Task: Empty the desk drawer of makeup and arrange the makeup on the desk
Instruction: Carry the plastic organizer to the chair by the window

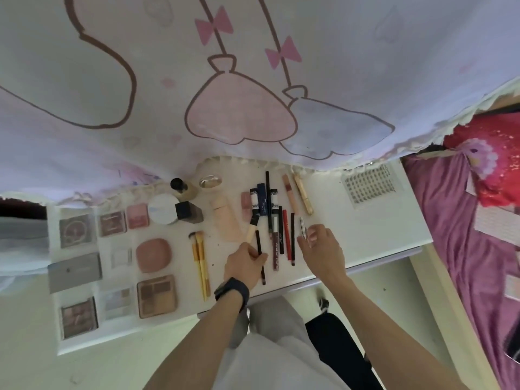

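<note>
Black pencil [258, 242] pinched in the left hand's [244, 266] curled fingers over the desk [365, 235]; right hand [322, 250] hovers, fingers relaxed

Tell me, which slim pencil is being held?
The black pencil, pinched in the left hand; the red pencil and others lie loose on the desk.

Single view: head-worn wide-angle camera, above and behind both grips, facing forward and steeply down. Close range. Left grip [244, 266] and right grip [323, 249] sit near frame centre, over bench [374, 226]. Beyond grips, curtain [140, 38] fills upper half. Right of right grip, bed [464, 249] at frame edge. Straight lines bend toward edges.
</note>
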